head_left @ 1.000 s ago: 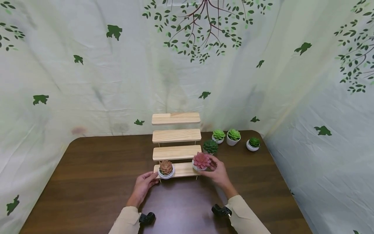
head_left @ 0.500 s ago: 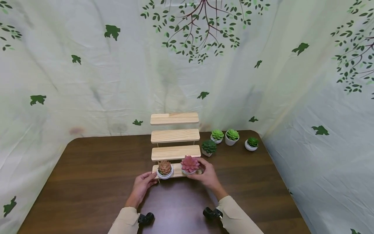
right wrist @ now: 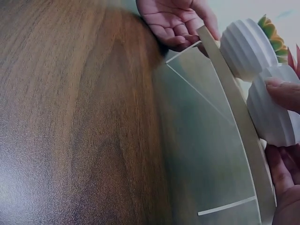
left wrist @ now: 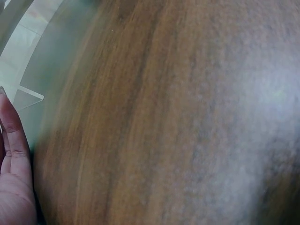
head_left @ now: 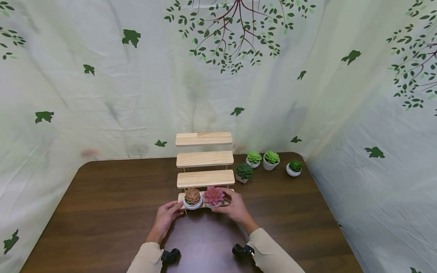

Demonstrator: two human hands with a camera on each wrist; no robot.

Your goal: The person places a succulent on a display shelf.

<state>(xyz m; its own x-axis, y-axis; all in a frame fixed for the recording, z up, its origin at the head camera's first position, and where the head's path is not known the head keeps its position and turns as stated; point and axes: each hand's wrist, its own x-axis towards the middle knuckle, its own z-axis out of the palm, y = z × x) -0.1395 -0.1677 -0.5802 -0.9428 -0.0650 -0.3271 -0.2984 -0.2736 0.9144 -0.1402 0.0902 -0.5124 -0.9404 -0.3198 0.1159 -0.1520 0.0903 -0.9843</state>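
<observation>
A tiered wooden plant stand (head_left: pixel 205 178) stands at the middle of the table. At the left end of its lowest shelf (right wrist: pixel 234 101), my left hand (head_left: pixel 165 220) pinches the board, thumb above and fingers below in the right wrist view. Beside that thumb sits a brown succulent (head_left: pixel 192 196) in a ribbed white pot. My right hand (head_left: pixel 237 209) holds a pink succulent (head_left: pixel 213 196) by its ribbed white pot (right wrist: pixel 272 110), thumb on the near side. The two pots stand side by side on the lowest shelf, touching or nearly so. The left wrist view shows mostly tabletop.
Right of the stand are a dark green succulent (head_left: pixel 244 172), two light green ones (head_left: pixel 253 158) and another green one (head_left: pixel 294 167) near the right edge. The brown table (head_left: pixel 112 197) meets a leaf-printed curtain (head_left: pixel 146 91) at the back.
My right hand has slid the pink succulent leftward along the lowest shelf, from its right end to beside the brown one. The left hand has stayed at the shelf's left end.
</observation>
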